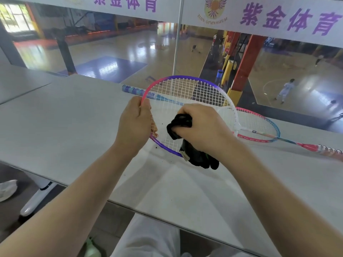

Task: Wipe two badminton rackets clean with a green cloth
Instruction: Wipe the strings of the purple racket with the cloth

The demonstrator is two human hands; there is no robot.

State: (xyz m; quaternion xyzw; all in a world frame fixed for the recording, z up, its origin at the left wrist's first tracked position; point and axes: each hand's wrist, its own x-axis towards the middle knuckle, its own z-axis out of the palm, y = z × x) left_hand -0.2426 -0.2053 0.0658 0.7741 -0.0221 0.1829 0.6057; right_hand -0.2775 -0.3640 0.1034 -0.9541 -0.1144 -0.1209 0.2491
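Between our two sets of fingers stands the purple racket [187, 101], tilted up off the table [74, 127]: our left hand [134, 125] grips its rim while our right hand [202, 127] clutches the dark bunched cloth [178, 125] against the strings. We judge the wiping midway on this one. The pink racket [259, 127], flat beyond our right fingers, looks untouched.

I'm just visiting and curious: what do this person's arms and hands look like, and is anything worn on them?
Both forearms are bare up to the frame edge: no sleeves show. The left hand and right hand wear no gloves, rings, watch or wristband that I can see. Below, the lap shows light, whitish trousers.
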